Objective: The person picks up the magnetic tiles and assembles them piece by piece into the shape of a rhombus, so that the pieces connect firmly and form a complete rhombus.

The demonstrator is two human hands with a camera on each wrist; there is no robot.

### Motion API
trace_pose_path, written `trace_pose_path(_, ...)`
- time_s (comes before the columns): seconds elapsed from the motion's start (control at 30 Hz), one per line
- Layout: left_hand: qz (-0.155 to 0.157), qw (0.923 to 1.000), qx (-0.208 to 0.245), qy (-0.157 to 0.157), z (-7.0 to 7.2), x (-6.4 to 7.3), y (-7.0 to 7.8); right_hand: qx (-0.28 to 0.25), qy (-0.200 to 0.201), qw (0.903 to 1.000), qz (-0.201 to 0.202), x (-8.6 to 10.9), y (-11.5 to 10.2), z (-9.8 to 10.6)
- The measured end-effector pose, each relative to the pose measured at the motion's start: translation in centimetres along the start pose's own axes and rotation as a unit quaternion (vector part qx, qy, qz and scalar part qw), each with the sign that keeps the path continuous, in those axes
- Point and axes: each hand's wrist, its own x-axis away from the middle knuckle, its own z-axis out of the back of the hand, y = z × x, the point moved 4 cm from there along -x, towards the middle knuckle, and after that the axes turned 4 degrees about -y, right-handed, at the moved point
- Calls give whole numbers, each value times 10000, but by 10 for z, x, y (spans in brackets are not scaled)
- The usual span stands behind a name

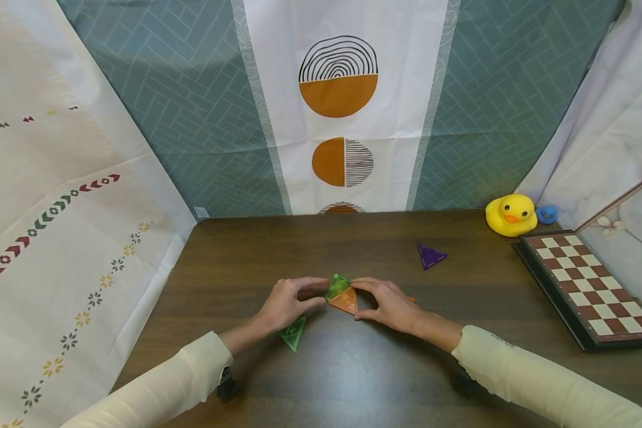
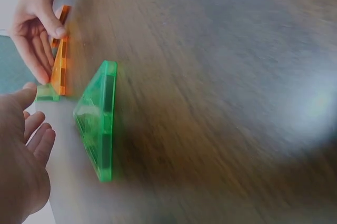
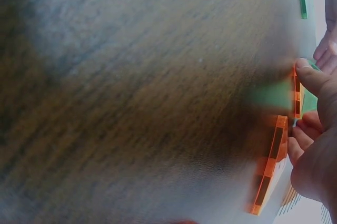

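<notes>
A green triangular magnetic tile (image 1: 338, 284) and an orange triangular magnetic tile (image 1: 345, 301) lie edge to edge on the table between the hands. My right hand (image 1: 389, 304) pinches the orange tile, thumb at its near corner and fingers at the far side. On the other side, my left hand (image 1: 293, 302) has its thumb and fingers spread apart, fingertips close to the green tile's left corner. Another green triangular tile (image 2: 99, 121) lies below the left wrist. A second orange tile (image 3: 271, 166) lies beside the right hand, mostly hidden by it in the head view.
A purple triangular tile (image 1: 431, 257) lies farther back, right of the hands. At the right edge sits a checkered game board (image 1: 594, 285), with a yellow rubber duck (image 1: 510, 215) and a small blue duck (image 1: 547, 214) behind it. Hanging cloths border the table's back and sides.
</notes>
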Motion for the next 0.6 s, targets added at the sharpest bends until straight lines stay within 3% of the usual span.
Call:
trace_pose_path(0.13, -56, 9994, -302, -157, 6, 11, -3, -17, 19, 10000, -14, 1, 0, 0)
trace_pose_path(0.33, -394, 9959, -724, -384, 12, 29, -8, 6, 14, 10000, 6, 1, 0, 0)
trace_pose_path(0.5, -738, 9926, -838, -472, 15, 46, -11, -13, 6, 10000, -4, 0, 0, -1)
trace_pose_path(0.6, -772, 9915, -902, -533, 16, 54, -12, -23, 1, 10000, -19, 0, 0, 0)
